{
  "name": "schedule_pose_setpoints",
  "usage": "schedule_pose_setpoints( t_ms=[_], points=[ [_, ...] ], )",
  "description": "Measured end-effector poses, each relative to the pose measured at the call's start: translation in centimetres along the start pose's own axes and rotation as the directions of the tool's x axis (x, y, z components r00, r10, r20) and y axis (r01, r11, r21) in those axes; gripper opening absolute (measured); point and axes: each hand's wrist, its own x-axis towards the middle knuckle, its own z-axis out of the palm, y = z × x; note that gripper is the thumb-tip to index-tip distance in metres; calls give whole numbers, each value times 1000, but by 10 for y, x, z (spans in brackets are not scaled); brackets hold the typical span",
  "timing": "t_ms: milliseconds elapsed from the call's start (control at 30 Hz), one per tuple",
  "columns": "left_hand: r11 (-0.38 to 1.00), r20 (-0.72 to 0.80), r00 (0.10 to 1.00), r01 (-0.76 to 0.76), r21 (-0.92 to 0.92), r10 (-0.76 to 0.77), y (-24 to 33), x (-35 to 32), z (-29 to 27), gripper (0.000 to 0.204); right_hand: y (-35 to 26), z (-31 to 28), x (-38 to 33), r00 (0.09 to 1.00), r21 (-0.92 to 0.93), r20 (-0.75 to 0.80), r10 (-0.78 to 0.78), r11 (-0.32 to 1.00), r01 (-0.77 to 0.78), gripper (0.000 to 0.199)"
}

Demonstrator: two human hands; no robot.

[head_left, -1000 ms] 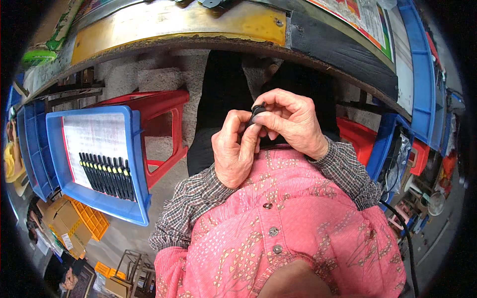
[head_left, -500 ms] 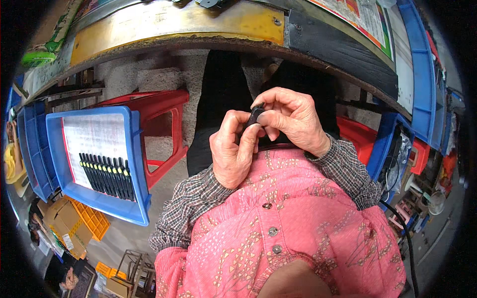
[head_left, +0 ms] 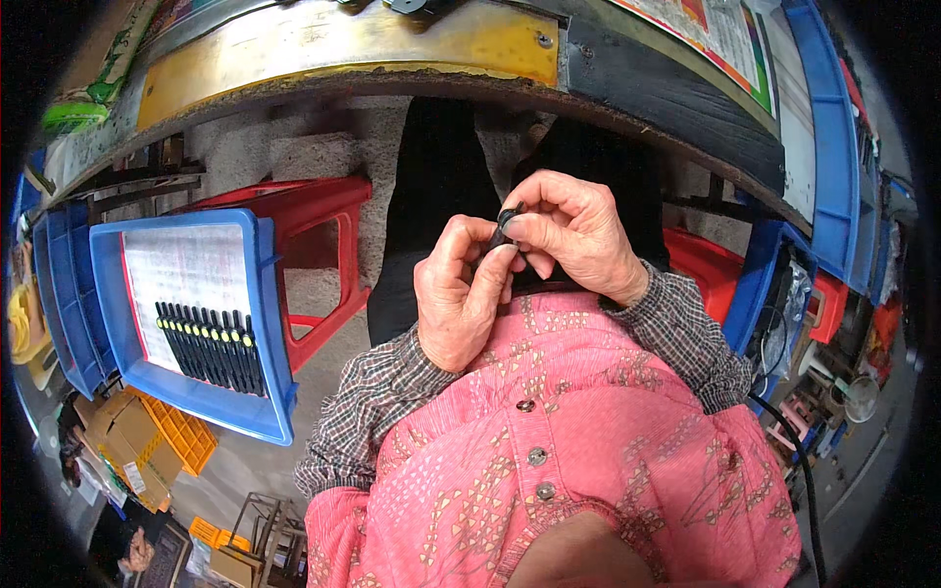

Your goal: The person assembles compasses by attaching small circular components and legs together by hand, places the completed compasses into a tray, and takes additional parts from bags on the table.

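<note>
Between the two hands, over the lap, sits a small black piece [head_left: 507, 221], held clear of any support. The left hand [head_left: 458, 304] pinches its lower end between thumb and index; the right hand [head_left: 578, 235] grips the upper end the same way, its fingers hiding most of the shape. The likeliest trouble is a slip: the piece is small and each pinch covers little of it, so uneven pressure or a twist could shoot it loose. It would probably drop onto the dark trousers [head_left: 441, 196], where black on black would be hard to spot, or past them to the floor. Pressing off-line might also bend or misalign it, though its joints are too covered to judge.

From the hands, a blue tray [head_left: 267, 284] lies between eight and nine o'clock, bearing a neat row of black pieces with yellow dots [head_left: 208, 343]; a careless knock could disturb that row. The tray's raised rim stands in the way of a low reach, with a red stool [head_left: 319, 189] close by at nine. At twelve, the front edge of the surface [head_left: 676, 108] limits forward room. Another red stool [head_left: 701, 269] is near three, and a black cable [head_left: 809, 490] hangs between four and five, where a sleeve might snag.
</note>
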Motion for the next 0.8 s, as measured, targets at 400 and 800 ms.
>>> schedule_pose_setpoints(
  t_ms=[400, 800],
  points=[
    [985, 28, 998, 62, -160, -58, 0, 1, -2, 7, 2, -1, 1, 1000, -57, -5, 22, 998, -22, 18],
    [989, 41, 994, 109, -102, -105, 5, 0, -2, 8, 3, -2, 3, 998, 2, -59, 6, 1000, -6, 20]
  ],
)
